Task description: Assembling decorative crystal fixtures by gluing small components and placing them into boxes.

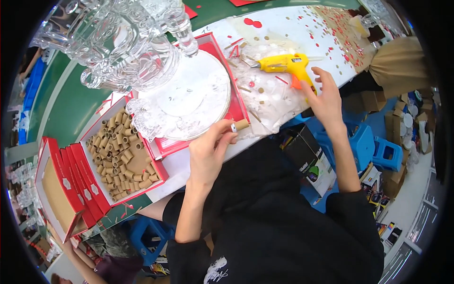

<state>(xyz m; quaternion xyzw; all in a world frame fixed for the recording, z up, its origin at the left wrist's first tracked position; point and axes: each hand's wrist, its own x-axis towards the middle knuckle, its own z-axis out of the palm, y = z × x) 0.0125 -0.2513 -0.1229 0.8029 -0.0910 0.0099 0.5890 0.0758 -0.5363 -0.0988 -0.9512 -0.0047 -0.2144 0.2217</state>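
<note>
Between the fingertips of my left hand (211,146) is a short brown cardboard tube (241,125), a pale patch showing at its near end. Beside the handle of a yellow glue gun (279,63) with an orange trigger is my right hand (326,99). Its fingers are apart and curved around the handle's side; whether they touch it I cannot tell. The gun lies on its side on a glue-smeared white sheet (283,106), nozzle to the left. Left of my left hand, a round white disc (208,90) rests on a red box (239,106).
Many cardboard tubes (124,158) fill a red-edged box at the left, beside stacked red boxes (82,177). Clear glassware (127,42) crowds the far left. Red and gold bits (338,40) litter the far right of the table. Blue stools (357,146) stand at the right.
</note>
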